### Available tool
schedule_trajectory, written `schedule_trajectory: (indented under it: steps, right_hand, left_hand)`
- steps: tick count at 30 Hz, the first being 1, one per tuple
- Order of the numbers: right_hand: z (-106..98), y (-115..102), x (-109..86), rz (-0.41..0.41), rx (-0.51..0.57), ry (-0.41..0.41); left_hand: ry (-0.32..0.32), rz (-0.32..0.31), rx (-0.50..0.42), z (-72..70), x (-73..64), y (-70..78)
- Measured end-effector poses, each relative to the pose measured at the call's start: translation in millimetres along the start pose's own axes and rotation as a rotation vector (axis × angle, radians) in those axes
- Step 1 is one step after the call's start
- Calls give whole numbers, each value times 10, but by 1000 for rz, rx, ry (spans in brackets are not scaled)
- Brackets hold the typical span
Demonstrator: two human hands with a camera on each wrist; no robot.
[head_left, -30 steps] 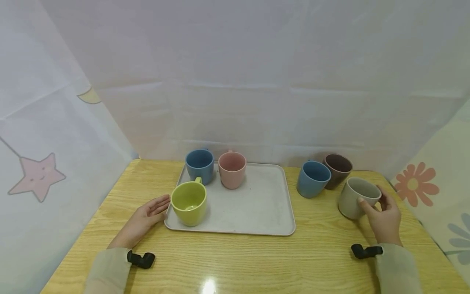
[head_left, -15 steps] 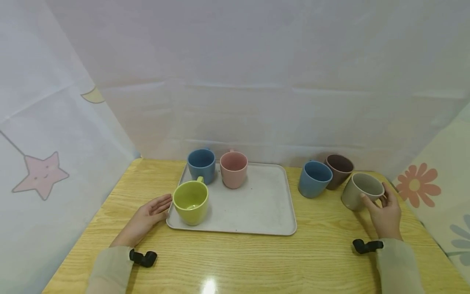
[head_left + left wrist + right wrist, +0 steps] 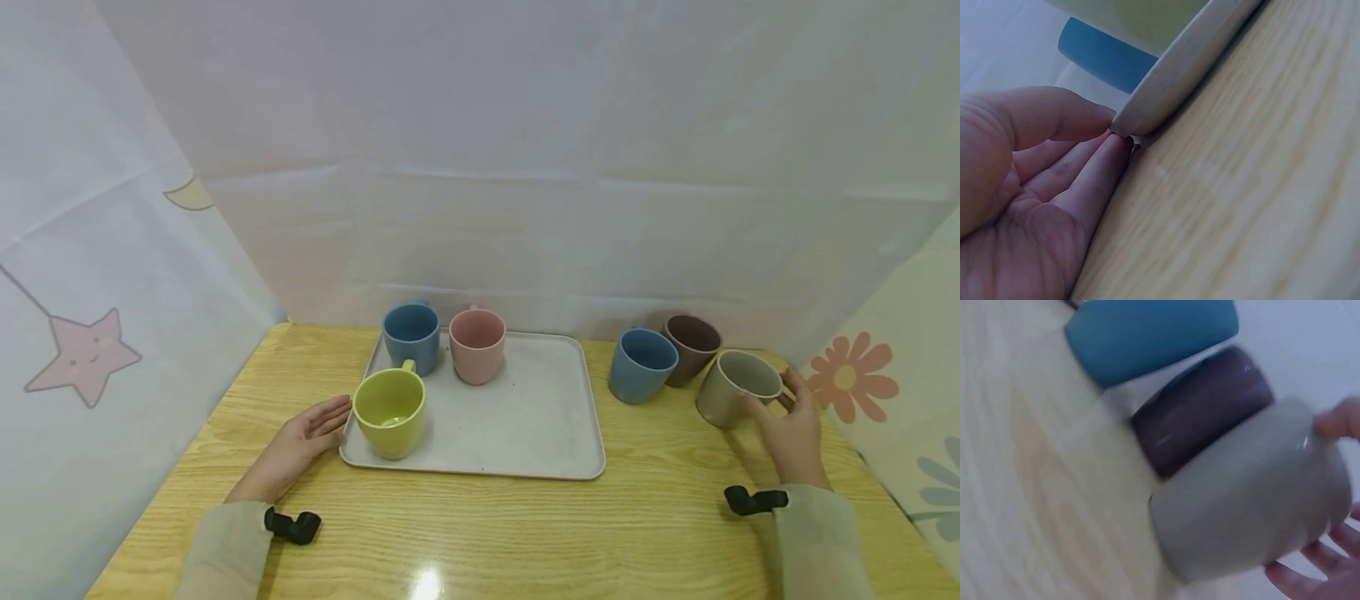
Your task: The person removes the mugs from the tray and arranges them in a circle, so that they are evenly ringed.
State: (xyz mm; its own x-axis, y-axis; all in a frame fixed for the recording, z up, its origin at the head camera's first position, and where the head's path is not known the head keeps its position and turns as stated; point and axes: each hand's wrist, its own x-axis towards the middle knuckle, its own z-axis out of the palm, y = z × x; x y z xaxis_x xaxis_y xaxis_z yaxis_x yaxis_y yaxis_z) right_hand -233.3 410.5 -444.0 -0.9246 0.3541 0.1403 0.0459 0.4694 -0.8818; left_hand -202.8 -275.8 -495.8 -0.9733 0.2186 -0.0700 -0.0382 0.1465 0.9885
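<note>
My left hand is at the left edge of a pale tray. In the left wrist view, my thumb and fingertips pinch the tray's corner. On the tray sit a yellow-green mug, a blue mug and a pink mug. At the right, my right hand holds a grey mug, which stands upright by the look of it. In the right wrist view its thumb touches the grey mug's side near the rim, with the fingers on the opposite side. The handle shows beside my fingers.
Another blue mug and a dark brown mug stand right of the tray, close to the grey one. A wooden table carries everything. Pale printed cloth rises behind and on both sides.
The grey mug has shifted back toward the brown mug with my right hand. Since then the right hand has slid slightly rightward, showing the handle. My left hand stays at the tray edge.
</note>
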Motion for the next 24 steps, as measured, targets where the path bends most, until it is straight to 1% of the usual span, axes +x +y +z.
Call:
schedule_trajectory:
  steps: [2, 5, 8, 10, 11, 13, 15, 21, 24]
  right_hand:
    - [15, -108, -26, 13, 18, 60]
    - [66, -296, -68, 21, 74, 179]
    - [153, -488, -117, -25, 124, 295]
    - [221, -618, -159, -63, 153, 325]
    - [261, -679, -186, -88, 164, 324]
    - [341, -803, -245, -130, 199, 283]
    - [431, -917, -317, -165, 218, 216]
    - [768, -1150, -504, -314, 212, 8]
    - [977, -1259, -599, -401, 279, -97]
  left_hand:
    - [1, 8, 5, 1, -6, 6]
    - [1, 16, 9, 2, -11, 11]
    - [1, 14, 3, 5, -7, 11]
    - [2, 13, 1, 6, -7, 9]
    - [3, 13, 0, 5, -9, 8]
    - [1, 17, 0, -4, -13, 3]
    - [1, 19, -3, -9, -19, 4]
    - [4, 17, -1, -9, -8, -2]
    - [4, 24, 2, -3, -12, 1]
